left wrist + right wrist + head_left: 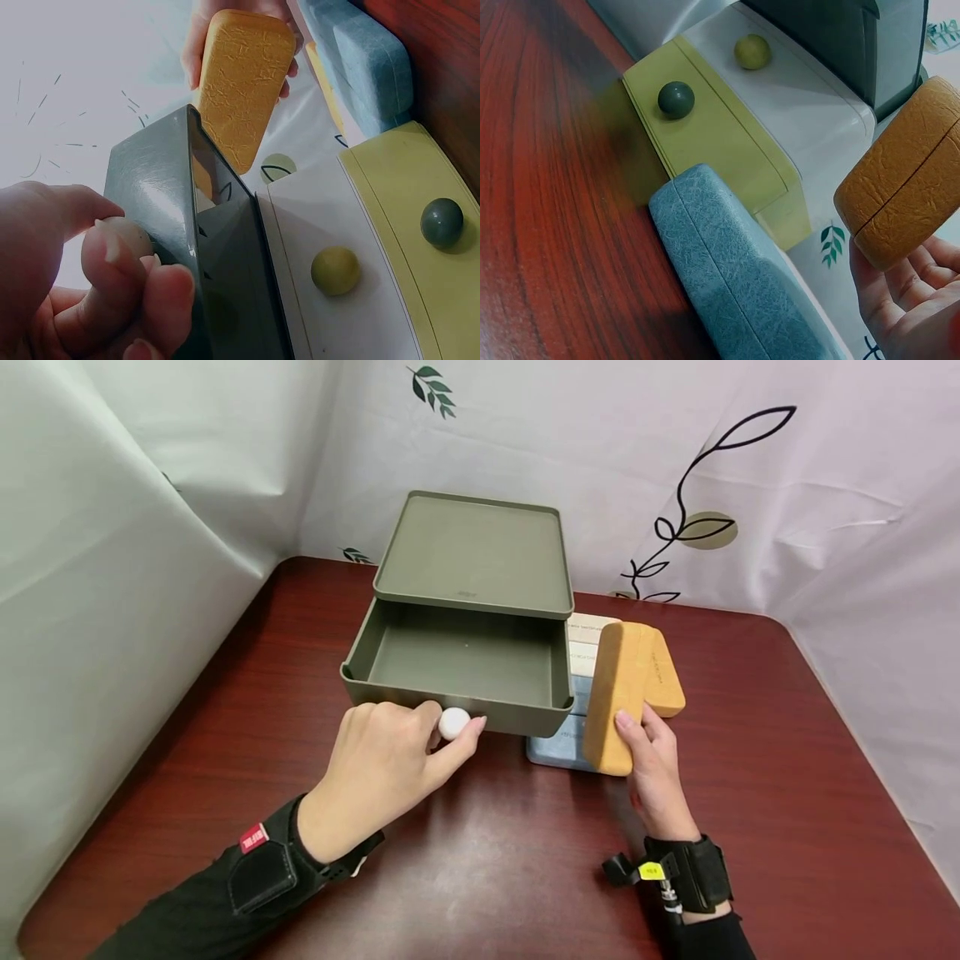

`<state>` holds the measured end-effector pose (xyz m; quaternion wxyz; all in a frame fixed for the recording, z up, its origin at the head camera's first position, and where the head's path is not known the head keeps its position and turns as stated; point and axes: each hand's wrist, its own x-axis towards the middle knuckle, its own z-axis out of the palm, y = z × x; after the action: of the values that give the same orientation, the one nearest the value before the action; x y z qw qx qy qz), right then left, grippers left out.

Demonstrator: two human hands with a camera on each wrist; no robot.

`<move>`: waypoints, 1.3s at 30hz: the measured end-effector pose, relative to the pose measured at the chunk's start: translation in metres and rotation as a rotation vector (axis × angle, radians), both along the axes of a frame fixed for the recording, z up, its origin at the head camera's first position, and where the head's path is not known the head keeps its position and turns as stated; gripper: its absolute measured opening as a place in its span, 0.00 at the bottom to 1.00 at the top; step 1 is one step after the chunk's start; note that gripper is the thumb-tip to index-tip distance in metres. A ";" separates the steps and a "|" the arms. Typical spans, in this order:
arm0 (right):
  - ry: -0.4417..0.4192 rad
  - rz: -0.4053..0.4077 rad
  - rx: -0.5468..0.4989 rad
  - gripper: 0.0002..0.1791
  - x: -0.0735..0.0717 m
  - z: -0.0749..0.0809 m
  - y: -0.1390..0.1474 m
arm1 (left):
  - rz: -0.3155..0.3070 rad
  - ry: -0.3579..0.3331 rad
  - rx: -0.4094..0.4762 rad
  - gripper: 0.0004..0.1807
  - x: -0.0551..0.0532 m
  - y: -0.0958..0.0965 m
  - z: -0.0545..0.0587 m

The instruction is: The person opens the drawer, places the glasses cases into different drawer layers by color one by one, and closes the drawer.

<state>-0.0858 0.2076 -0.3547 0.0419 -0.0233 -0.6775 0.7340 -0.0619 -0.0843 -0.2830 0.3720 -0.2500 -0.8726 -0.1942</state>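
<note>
My left hand point(382, 768) pinches the white round knob point(453, 724) of a dark green drawer point(517, 718). This top drawer stands pulled out toward me from under the cabinet's flat, rimmed top point(480, 552). To the right, my right hand point(656, 768) grips an orange glasses case point(618, 693) and holds it up on end, beside the drawer's right corner. The case is closed, with a wrinkled surface and a seam point(911, 184) along its side. Behind it sits a second orange case point(664, 677).
Below the green drawer are a white drawer point(300, 217) with a yellow-green knob point(335, 271) and a yellow drawer point(727, 142) with a dark green knob point(676, 100). Blue cases point(555, 747) and pale cases point(582, 658) stand right of the cabinet. White patterned cloth point(600, 468) hangs behind.
</note>
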 end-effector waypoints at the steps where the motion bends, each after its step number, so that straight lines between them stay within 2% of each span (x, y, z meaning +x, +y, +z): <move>1: -0.004 0.001 0.000 0.16 0.001 0.000 0.000 | -0.001 -0.003 -0.002 0.28 0.000 0.000 0.000; 29: -0.025 0.007 0.022 0.16 -0.001 -0.002 -0.004 | -0.011 0.038 0.009 0.31 0.007 -0.001 -0.003; 39: -0.036 0.004 0.038 0.16 -0.001 -0.003 -0.004 | -0.012 -0.038 0.016 0.30 0.011 -0.002 -0.004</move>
<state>-0.0871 0.2037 -0.3580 0.0287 -0.0342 -0.6922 0.7204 -0.0514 -0.0860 -0.2872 0.3562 -0.2484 -0.8764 -0.2083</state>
